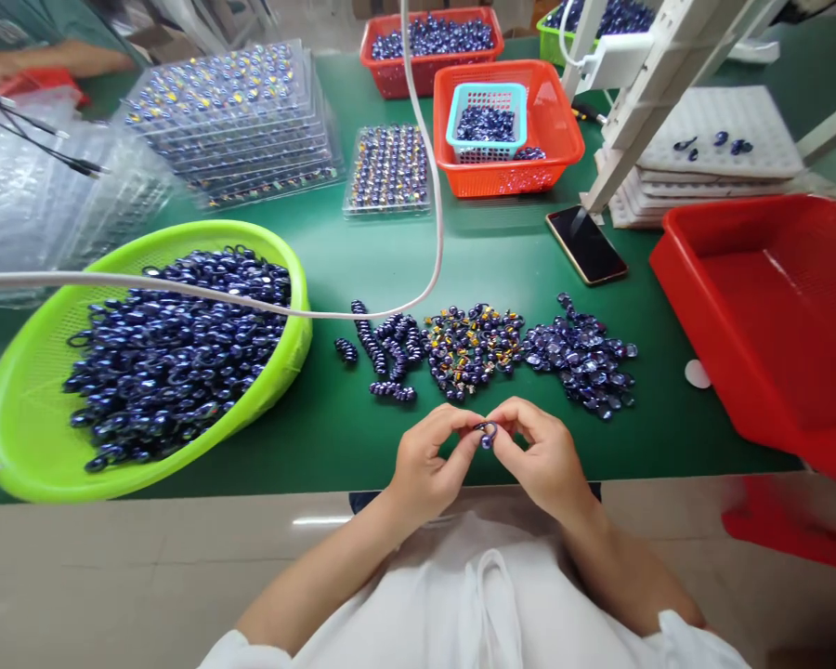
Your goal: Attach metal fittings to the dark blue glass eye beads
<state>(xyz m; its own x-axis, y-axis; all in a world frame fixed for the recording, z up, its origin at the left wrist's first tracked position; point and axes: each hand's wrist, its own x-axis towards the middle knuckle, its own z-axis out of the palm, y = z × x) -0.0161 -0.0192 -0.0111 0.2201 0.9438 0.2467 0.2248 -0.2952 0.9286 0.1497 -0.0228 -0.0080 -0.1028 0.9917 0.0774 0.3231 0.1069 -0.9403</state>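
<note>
Green tabletop [341,441] | dark ring [486,442] pinched by left hand [428,460] and right hand [547,455], 6 o'clock | could totally be lost in gold-flecked pile [474,346], 12 o'clock, if grip's fumbled

Worktable [362,251], one, broad, with a smooth green top bearing a soft pale sheen of light at its middle. Floor [111,576], pale glossy tile with faint joint lines, showing along the near side of the worktable, with a bright streak of reflected light [324,521] just off its near edge. White slotted upright [651,111], slanting in view over the worktable's right part, with a slimmer pale bar [832,127] farther right; red plastic piece [787,530], type unclear, below the worktable's near right corner.
</note>
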